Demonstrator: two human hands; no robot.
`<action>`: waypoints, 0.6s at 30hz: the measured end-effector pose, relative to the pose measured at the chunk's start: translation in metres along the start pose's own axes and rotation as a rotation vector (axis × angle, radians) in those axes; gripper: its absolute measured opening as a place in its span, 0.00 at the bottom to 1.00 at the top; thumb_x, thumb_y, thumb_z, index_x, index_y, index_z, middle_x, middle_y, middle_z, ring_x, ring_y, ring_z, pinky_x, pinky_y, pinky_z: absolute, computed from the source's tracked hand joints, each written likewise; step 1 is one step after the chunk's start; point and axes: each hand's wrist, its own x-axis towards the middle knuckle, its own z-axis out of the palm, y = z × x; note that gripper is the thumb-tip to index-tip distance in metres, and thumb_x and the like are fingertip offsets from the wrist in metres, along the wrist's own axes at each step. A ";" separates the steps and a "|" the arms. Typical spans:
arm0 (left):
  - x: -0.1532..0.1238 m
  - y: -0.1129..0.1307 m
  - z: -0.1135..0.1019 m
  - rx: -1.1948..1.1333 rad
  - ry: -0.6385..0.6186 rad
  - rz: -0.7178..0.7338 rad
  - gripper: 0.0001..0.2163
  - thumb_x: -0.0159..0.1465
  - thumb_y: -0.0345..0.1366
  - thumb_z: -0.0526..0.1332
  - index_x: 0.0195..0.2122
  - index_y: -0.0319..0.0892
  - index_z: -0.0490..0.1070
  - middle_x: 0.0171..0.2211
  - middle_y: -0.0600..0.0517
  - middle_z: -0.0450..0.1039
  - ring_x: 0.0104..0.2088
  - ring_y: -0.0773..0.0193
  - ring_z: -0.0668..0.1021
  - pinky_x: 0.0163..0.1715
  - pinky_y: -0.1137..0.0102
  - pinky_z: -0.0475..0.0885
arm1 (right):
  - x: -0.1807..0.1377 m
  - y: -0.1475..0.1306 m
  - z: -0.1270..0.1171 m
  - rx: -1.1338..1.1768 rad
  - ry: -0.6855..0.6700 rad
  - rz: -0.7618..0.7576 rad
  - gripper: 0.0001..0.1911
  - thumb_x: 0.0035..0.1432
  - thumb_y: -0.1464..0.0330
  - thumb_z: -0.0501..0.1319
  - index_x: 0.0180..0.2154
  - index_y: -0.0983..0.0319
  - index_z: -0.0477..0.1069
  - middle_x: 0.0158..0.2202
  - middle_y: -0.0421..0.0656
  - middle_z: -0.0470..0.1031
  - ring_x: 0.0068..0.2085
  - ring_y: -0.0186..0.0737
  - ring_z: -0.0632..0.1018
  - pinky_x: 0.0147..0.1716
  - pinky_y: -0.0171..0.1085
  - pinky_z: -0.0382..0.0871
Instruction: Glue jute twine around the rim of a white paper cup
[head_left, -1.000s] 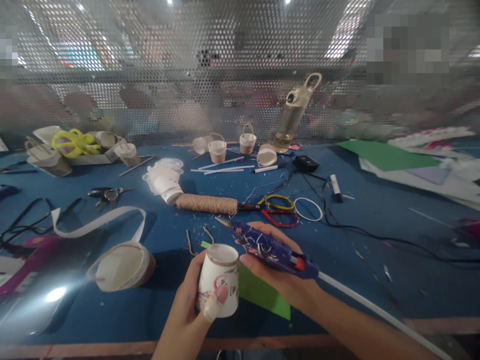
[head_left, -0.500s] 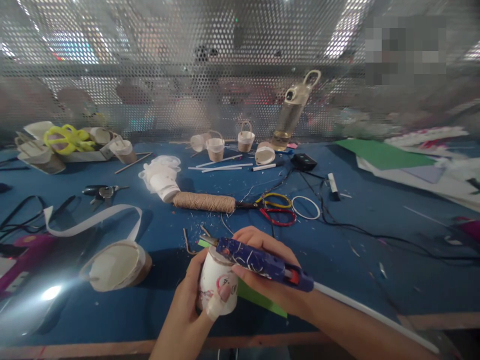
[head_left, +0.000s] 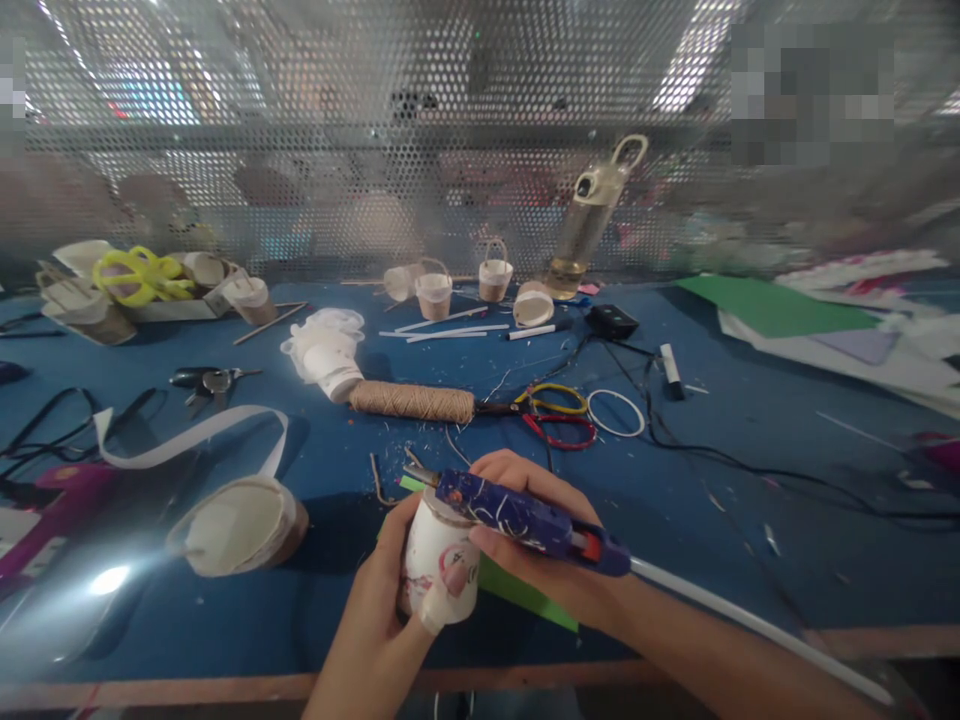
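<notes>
My left hand (head_left: 373,612) is curled around a small white paper cup (head_left: 437,562), thumb pressed to its side, above the near edge of the blue table (head_left: 712,480). My right hand (head_left: 541,568) is clenched on a dark blue hot glue gun (head_left: 517,515), its nozzle at the cup's rim. The cup's pink print and dark lettering are too blurred to read.

No legible text; only blurred pink and dark print on the paper cup (head_left: 431,555)
</notes>
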 end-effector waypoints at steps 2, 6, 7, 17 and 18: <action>0.000 0.001 0.000 0.008 -0.005 -0.006 0.24 0.66 0.52 0.70 0.59 0.51 0.74 0.47 0.52 0.85 0.44 0.55 0.82 0.44 0.70 0.73 | -0.001 0.002 0.000 -0.012 -0.001 0.017 0.08 0.61 0.70 0.70 0.35 0.55 0.71 0.37 0.41 0.77 0.44 0.44 0.79 0.48 0.45 0.76; 0.001 -0.001 0.002 0.001 -0.008 0.017 0.24 0.66 0.51 0.70 0.60 0.51 0.73 0.47 0.51 0.84 0.47 0.54 0.82 0.45 0.70 0.73 | -0.002 0.002 0.001 0.017 0.021 0.009 0.09 0.62 0.71 0.69 0.35 0.56 0.70 0.37 0.40 0.77 0.43 0.43 0.79 0.46 0.44 0.76; 0.001 -0.002 0.002 -0.011 0.003 0.017 0.24 0.66 0.51 0.69 0.61 0.50 0.73 0.49 0.50 0.84 0.47 0.53 0.82 0.46 0.69 0.74 | -0.002 0.001 0.001 0.012 0.038 0.008 0.09 0.62 0.71 0.69 0.34 0.56 0.70 0.38 0.40 0.77 0.43 0.42 0.79 0.45 0.43 0.76; 0.006 -0.012 -0.009 -0.432 0.142 -0.117 0.29 0.60 0.53 0.73 0.60 0.46 0.77 0.56 0.43 0.82 0.61 0.38 0.78 0.60 0.56 0.73 | 0.003 -0.016 -0.009 -0.139 0.119 0.143 0.12 0.63 0.67 0.68 0.30 0.57 0.67 0.31 0.36 0.71 0.29 0.33 0.73 0.29 0.35 0.68; 0.007 -0.013 -0.011 -0.472 0.136 -0.114 0.27 0.60 0.51 0.74 0.58 0.46 0.79 0.55 0.44 0.83 0.61 0.38 0.78 0.60 0.56 0.73 | 0.003 -0.016 -0.010 -0.129 0.104 0.144 0.12 0.63 0.67 0.68 0.30 0.57 0.67 0.30 0.36 0.71 0.28 0.33 0.72 0.28 0.34 0.67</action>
